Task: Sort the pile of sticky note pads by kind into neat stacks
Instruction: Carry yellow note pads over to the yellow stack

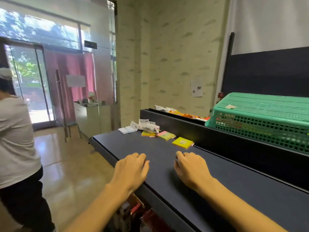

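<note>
While both hands rest knuckles-up on the dark blue shelf top [167, 148], neither holds anything: the left hand [132, 169] lies at about seven o'clock from the frame's centre with fingers loosely curled under, its fingertips hidden beneath the knuckles, and the right hand [190, 168] lies at about five o'clock, likewise loosely curled and empty, its thumb side hard to make out. Well apart from the hands, toward twelve o'clock along the shelf, sit the sticky note pads. A yellow pad [182, 142] lies nearest, just beside the raised dark back panel [234, 144]. At its ten o'clock lies a pink-and-yellow pad [165, 135], and further on an orange-and-yellow pad [148, 133] is partly covered by a heap of clear plastic wrappers [148, 125], so its full shape cannot be seen. A white pad [127, 130] lies at the far nine o'clock end of the group, its printing too small to read. Behind the panel, at two o'clock, a green perforated plastic basket [260, 119] stands upside down and is cut off by the right edge; blurred red shapes show through its holes. At nine o'clock a person in a white shirt [16, 139] stands, cropped by the left edge.
</note>
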Demonstrator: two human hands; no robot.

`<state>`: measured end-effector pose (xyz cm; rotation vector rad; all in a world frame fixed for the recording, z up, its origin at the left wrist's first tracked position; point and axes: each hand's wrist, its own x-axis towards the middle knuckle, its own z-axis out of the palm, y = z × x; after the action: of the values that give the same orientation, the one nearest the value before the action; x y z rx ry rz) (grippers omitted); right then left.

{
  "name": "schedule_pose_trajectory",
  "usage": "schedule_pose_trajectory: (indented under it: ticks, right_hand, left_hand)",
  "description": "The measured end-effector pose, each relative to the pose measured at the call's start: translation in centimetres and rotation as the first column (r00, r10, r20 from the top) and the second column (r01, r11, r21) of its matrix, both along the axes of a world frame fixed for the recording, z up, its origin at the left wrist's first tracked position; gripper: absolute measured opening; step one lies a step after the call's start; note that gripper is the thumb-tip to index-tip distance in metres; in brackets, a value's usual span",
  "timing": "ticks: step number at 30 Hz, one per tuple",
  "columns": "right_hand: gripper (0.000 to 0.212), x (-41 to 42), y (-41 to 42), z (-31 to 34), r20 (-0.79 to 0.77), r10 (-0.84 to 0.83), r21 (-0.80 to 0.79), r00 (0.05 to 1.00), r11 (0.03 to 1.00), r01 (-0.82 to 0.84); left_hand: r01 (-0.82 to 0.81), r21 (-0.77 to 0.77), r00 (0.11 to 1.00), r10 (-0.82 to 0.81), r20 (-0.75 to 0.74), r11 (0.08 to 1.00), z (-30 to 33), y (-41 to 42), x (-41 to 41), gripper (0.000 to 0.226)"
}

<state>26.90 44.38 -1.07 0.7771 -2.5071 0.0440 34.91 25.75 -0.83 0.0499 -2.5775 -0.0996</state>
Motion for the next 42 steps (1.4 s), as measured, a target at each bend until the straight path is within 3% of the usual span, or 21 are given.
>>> schedule_pose_trajectory:
  ticks: [9,15,19,24,28,33,39,42]
  right_hand:
    - [0.025,-5.3,-10.9,-1.5,0.025,-0.256,-0.047,0.966,0.965,0.257]
    - [0.027,-6.0,-14.0,-2.1,0.055,-0.437,-0.078,0.898,0.894,0.440]
    - [0.027,-6.0,-11.5,-2.4,0.030,-0.586,-0.152,0.810,0.798,0.583]
    - [0.027,-7.0,-7.7,-2.1,0.119,-0.756,-0.265,0.644,0.600,0.754]
    - [0.030,-9.5,-6.1,-2.0,0.375,-0.736,-0.395,0.564,0.424,0.815]
    - [0.039,-14.6,-5.3,-1.4,0.512,-0.666,-0.438,0.543,0.341,0.832]
    - [0.077,-19.1,-6.3,-1.4,0.602,-0.685,-0.274,0.410,0.306,0.912]
    - [0.083,-20.8,-8.0,-0.6,0.601,-0.735,-0.188,0.312,0.250,0.950]
  left_hand:
    - [0.236,0.046,0.969,-0.239,0.059,0.971,-1.5,-12.9,-8.8,0.027]
    - [0.413,0.072,0.905,-0.418,0.078,0.908,-1.4,-16.2,-14.4,0.028]
    - [0.509,0.081,0.852,-0.515,0.099,0.857,-1.8,-15.9,-17.4,0.028]
    - [0.558,0.082,0.819,-0.564,0.108,0.826,-2.0,-15.6,-21.1,0.027]
    - [0.567,0.079,0.811,-0.572,0.125,0.820,-1.9,-15.7,-23.5,0.027]
    - [0.544,0.071,0.827,-0.548,0.128,0.836,-1.4,-17.3,-27.0,0.022]
    - [0.493,0.062,0.856,-0.497,0.145,0.868,-1.4,-20.5,-30.4,0.024]
    - [0.504,0.052,0.851,-0.506,0.144,0.862,-1.3,-21.9,-32.0,0.023]
